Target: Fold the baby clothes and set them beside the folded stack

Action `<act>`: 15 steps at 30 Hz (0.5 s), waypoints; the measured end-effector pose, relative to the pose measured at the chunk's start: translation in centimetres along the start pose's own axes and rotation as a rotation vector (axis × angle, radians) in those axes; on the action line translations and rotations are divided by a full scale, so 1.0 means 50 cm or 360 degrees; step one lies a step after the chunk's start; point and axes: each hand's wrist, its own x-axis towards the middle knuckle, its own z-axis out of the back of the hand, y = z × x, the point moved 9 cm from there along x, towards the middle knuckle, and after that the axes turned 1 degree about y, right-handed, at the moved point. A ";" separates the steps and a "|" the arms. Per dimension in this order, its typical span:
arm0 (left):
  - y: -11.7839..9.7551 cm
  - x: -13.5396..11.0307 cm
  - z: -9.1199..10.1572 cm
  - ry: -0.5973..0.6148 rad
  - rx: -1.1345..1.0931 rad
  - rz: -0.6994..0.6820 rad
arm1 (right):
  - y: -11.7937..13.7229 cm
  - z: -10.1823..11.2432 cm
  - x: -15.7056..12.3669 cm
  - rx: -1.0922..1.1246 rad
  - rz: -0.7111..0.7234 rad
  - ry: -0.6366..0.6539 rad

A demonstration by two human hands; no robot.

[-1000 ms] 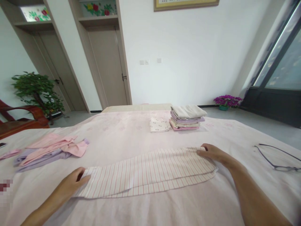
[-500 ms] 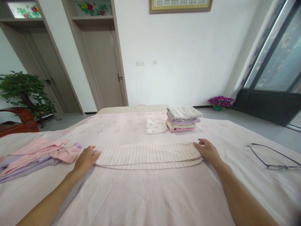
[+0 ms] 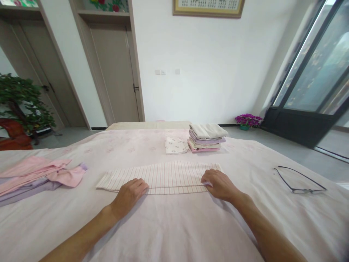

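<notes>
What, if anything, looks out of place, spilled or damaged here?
The eyeglasses lie unfolded on the pinkish sheet at right, slightly odd among clothing. At left, pink and purple clothes lie in a loose pile, unlike the neat folded stack. I see no spill or damage.

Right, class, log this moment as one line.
left hand: at striped cloth's near edge | right hand: on its right part | folded stack: beyond cloth | glasses: lying right

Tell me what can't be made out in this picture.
Head view, framed calligraphy: too small to read; top cut off by the upper edge.
Head view, striped cloth: patches hidden by the left hand and right hand.
Head view, pink garment: left end cut off by the left edge.
</notes>
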 end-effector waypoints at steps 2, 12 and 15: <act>-0.003 -0.004 -0.003 -0.0018 0.0116 -0.0024 | -0.002 -0.011 -0.004 -0.0042 -0.0020 0.0018; 0.002 -0.003 0.002 -0.0092 0.0351 0.0000 | -0.009 -0.014 -0.002 -0.0034 -0.0020 -0.0155; -0.001 -0.007 0.014 -0.0131 0.0336 -0.0022 | -0.007 -0.001 -0.010 -0.0013 0.0018 -0.0220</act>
